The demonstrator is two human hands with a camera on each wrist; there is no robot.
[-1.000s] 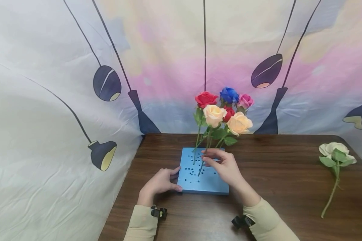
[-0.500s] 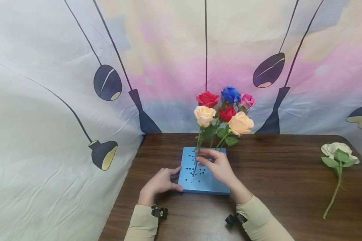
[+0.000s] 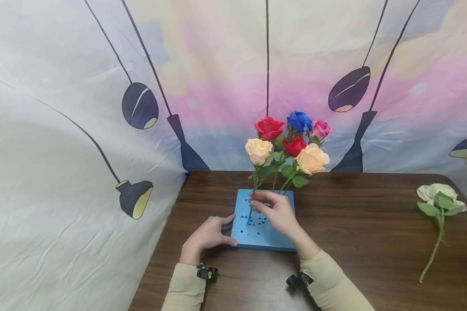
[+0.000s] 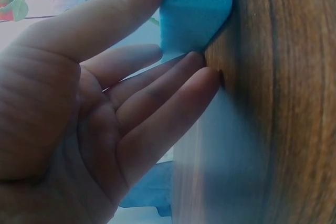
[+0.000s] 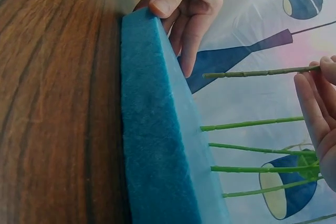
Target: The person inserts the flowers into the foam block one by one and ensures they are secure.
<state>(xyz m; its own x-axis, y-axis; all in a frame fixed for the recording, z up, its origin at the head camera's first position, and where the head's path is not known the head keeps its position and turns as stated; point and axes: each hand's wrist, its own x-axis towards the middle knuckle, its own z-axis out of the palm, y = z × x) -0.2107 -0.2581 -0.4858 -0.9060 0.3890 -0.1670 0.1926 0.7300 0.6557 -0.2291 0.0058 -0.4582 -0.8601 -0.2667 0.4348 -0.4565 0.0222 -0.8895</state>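
Observation:
My right hand (image 3: 277, 214) pinches the stem of a pale peach rose (image 3: 258, 151) between thumb and fingertips. In the right wrist view the lower end of that stem (image 5: 252, 73) is apart from the blue foam block (image 5: 149, 103), just above its top. The block, dotted with holes, lies flat on the table. At its left edge, my left hand (image 3: 207, 236) touches the side with thumb and fingers extended; in the left wrist view its fingers (image 4: 157, 98) are nearly straight. Several roses stand in the block: red (image 3: 269, 128), blue (image 3: 299, 121), pink (image 3: 321, 129) and peach (image 3: 313, 158).
A white rose (image 3: 437, 198) lies on the brown wooden table (image 3: 358, 224) at the far right. A cloth backdrop (image 3: 218, 65) printed with dark lamps hangs behind and to the left. Each wrist carries a small black camera (image 3: 207, 273).
My right hand has moved left with the peach rose, bringing the stem's lower end over the left part of the block. The left hand stays at the block's edge.

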